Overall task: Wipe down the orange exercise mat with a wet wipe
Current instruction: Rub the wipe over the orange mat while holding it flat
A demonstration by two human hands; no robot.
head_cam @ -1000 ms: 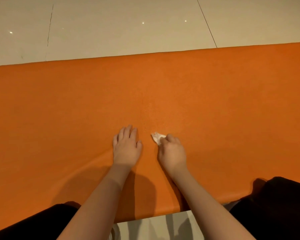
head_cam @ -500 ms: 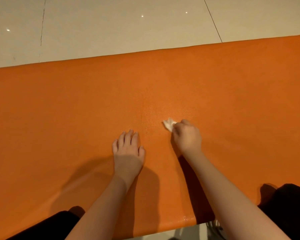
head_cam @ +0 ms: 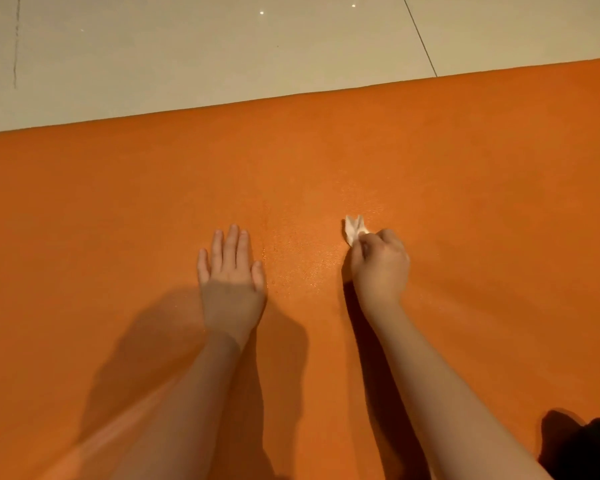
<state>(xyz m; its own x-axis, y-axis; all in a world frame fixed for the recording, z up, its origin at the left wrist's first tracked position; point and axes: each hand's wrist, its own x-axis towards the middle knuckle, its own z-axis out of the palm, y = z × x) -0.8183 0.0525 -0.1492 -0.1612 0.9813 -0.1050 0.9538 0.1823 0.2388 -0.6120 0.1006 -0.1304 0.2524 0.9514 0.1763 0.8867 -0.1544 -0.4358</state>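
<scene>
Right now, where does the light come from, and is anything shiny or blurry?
Head view: dark shadows lie on the orange mat mostly left of the left hand and right hand, so light likely comes from the right; head view: glints speckle the mat between the hands, pinpoint reflections dot the floor tiles; the wet wipe looks slightly soft.

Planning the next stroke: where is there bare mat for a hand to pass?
Bare mat from the wipe up to the floor edge, also left of the left hand and right of the right hand. Tightest between the two hands.
</scene>
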